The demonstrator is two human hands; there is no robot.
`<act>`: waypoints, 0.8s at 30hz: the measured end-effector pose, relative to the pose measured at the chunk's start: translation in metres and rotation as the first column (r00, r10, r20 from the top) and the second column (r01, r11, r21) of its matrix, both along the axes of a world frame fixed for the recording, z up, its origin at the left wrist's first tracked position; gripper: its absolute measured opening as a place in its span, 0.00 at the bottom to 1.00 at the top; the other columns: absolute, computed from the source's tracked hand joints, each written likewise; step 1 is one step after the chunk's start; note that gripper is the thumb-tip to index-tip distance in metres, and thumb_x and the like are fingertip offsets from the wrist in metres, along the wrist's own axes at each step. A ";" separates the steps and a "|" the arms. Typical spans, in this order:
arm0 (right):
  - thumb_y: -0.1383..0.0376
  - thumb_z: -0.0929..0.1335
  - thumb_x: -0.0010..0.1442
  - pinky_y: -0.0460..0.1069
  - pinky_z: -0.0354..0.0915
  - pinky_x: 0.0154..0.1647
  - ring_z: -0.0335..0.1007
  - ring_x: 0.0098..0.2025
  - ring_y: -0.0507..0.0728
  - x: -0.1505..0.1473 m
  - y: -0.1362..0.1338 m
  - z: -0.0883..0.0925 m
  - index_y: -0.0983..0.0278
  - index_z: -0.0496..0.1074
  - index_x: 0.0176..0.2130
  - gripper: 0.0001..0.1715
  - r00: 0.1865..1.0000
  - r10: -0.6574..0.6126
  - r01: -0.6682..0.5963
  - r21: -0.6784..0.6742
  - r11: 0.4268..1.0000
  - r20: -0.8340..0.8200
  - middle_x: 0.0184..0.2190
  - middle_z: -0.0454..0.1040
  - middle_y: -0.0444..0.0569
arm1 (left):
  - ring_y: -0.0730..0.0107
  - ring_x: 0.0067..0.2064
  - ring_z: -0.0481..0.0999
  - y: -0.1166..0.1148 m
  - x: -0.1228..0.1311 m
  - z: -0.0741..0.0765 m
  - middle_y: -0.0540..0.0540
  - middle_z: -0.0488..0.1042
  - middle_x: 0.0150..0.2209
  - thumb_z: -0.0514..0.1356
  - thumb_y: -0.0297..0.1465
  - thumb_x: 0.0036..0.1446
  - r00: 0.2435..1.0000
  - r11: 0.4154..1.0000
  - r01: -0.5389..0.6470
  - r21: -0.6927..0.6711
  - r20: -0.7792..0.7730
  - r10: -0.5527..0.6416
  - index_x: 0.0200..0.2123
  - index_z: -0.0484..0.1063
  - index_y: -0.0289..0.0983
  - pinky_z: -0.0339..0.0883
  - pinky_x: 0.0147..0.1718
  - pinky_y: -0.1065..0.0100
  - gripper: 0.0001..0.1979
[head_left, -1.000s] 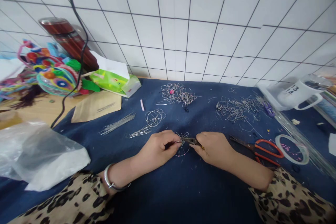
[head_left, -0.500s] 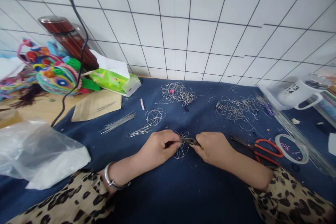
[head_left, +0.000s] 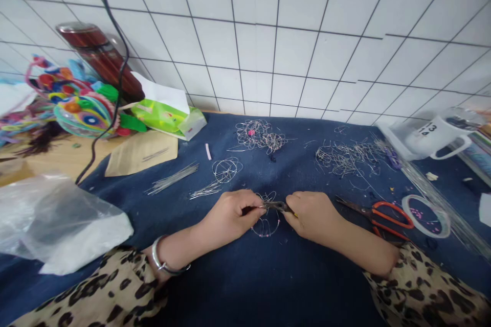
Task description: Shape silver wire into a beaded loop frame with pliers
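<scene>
A round wire piece with small pink beads (head_left: 265, 227) hangs between my two hands, over the dark blue cloth. My left hand (head_left: 235, 213) pinches its wire from the left, thumb and fingertips pressed together. From the right, my right hand (head_left: 312, 214) is wrapped round the handles of dark pliers (head_left: 278, 205), whose jaws meet the wire close to my left fingertips. Just what the jaw tips grip is too small to tell. Up and left of my left hand lie a wire ring (head_left: 227, 170) and a bundle of short wires (head_left: 205, 190).
Red-handled scissors (head_left: 391, 215) and a round dish of pink beads (head_left: 425, 216) lie right. Wire tangles (head_left: 261, 135) (head_left: 347, 158) sit farther back. A plastic bag (head_left: 61, 219), straight wires (head_left: 172, 179) and brown paper (head_left: 141, 153) are left; a white mug (head_left: 439, 138) stands back right.
The beaded lower part of the wire piece has swung slightly down and to the right, showing more beads. Both hands and the pliers have stayed almost in place.
</scene>
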State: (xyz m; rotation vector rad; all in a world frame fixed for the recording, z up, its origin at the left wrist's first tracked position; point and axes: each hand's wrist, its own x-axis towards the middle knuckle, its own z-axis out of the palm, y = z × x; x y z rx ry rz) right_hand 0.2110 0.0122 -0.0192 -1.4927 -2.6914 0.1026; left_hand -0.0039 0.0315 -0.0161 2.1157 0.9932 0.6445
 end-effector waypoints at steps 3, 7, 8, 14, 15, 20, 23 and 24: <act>0.60 0.59 0.59 0.47 0.52 0.28 0.65 0.29 0.52 0.000 0.000 0.001 0.64 0.65 0.29 0.13 1.000 -0.003 0.004 -0.012 1.000 0.016 0.27 0.70 0.45 | 0.75 0.28 0.69 0.001 0.000 -0.001 0.50 0.70 0.25 0.56 0.25 0.54 1.000 1.000 -0.002 -0.014 0.003 0.002 0.30 0.73 0.35 0.60 0.29 0.73 0.06; 0.59 0.59 0.59 0.48 0.51 0.28 0.65 0.28 0.52 -0.001 -0.001 0.001 0.64 0.65 0.29 0.13 1.000 -0.014 0.015 -0.027 1.000 0.028 0.26 0.70 0.45 | 0.74 0.28 0.68 0.001 0.000 0.000 0.50 0.69 0.25 0.55 0.26 0.55 1.000 1.000 0.001 -0.030 -0.004 -0.001 0.30 0.73 0.35 0.60 0.29 0.72 0.07; 0.59 0.59 0.59 0.48 0.51 0.28 0.65 0.29 0.52 -0.001 -0.001 0.001 0.64 0.65 0.29 0.13 1.000 -0.015 0.016 -0.033 0.999 0.027 0.27 0.70 0.45 | 0.74 0.28 0.68 0.001 0.000 0.001 0.50 0.69 0.25 0.55 0.26 0.55 1.000 0.999 0.007 -0.037 -0.007 -0.008 0.30 0.73 0.35 0.60 0.29 0.71 0.07; 0.58 0.59 0.59 0.47 0.52 0.29 0.63 0.29 0.52 0.003 0.002 0.000 0.64 0.64 0.28 0.14 0.999 -0.026 0.024 -0.057 0.998 -0.031 0.27 0.68 0.45 | 0.75 0.28 0.66 0.002 0.000 0.003 0.50 0.68 0.25 0.54 0.29 0.57 0.997 0.990 0.002 -0.138 0.078 0.008 0.29 0.71 0.34 0.59 0.29 0.72 0.08; 0.57 0.60 0.59 0.47 0.52 0.29 0.62 0.29 0.51 0.004 0.003 0.000 0.64 0.63 0.28 0.14 0.998 -0.038 0.034 -0.062 0.997 -0.056 0.26 0.68 0.45 | 0.75 0.27 0.66 0.003 0.000 0.003 0.50 0.67 0.25 0.54 0.30 0.57 0.994 0.982 -0.019 -0.185 0.104 0.038 0.28 0.71 0.34 0.59 0.28 0.72 0.08; 0.56 0.60 0.60 0.45 0.53 0.29 0.59 0.27 0.50 0.006 0.008 0.005 0.64 0.59 0.26 0.16 0.955 -0.112 0.075 -0.143 0.987 -0.275 0.24 0.63 0.43 | 0.80 0.21 0.59 0.005 -0.001 -0.002 0.54 0.61 0.21 0.55 0.33 0.57 0.936 0.856 -0.038 -0.516 0.281 0.212 0.26 0.67 0.34 0.55 0.22 0.75 0.10; 0.56 0.60 0.60 0.44 0.54 0.29 0.58 0.27 0.49 0.006 0.009 0.006 0.64 0.58 0.26 0.17 0.887 -0.109 0.038 -0.166 0.985 -0.448 0.24 0.60 0.42 | 0.81 0.21 0.59 0.004 0.000 -0.004 0.53 0.63 0.22 0.57 0.33 0.55 0.877 0.797 -0.008 -0.603 0.379 0.296 0.26 0.68 0.33 0.54 0.21 0.75 0.09; 0.55 0.60 0.60 0.44 0.54 0.30 0.58 0.28 0.49 0.005 0.009 0.006 0.64 0.58 0.26 0.17 0.865 -0.100 0.022 -0.163 0.986 -0.491 0.24 0.60 0.42 | 0.81 0.21 0.59 0.004 0.001 -0.005 0.53 0.64 0.23 0.57 0.32 0.55 0.862 0.784 0.000 -0.620 0.397 0.314 0.26 0.68 0.33 0.54 0.21 0.75 0.09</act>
